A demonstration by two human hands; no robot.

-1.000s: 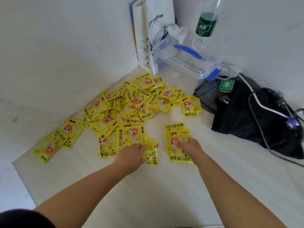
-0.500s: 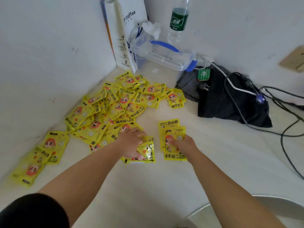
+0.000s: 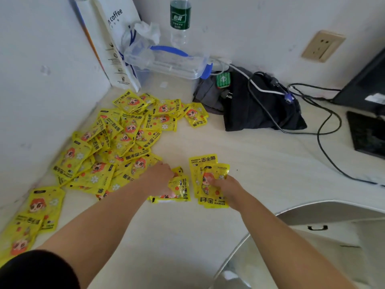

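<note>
Packet [image 3: 180, 189] dragged nearer stack [image 3: 205, 163] by left hand [image 3: 160, 180], glossy yellow, red-haired cartoon

Bottle [image 3: 180, 17] top cut off; left hand [image 3: 160, 180] fingertips hidden, perhaps gripping packet [image 3: 180, 187].

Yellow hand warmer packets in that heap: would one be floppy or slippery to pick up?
Probably soft rather than stiff: the packet under the left hand looks wrinkled and bent. Likely slippery, since the glossy heap lies in loose, overlapping layers. It is flat, so it shouldn't roll.
</note>
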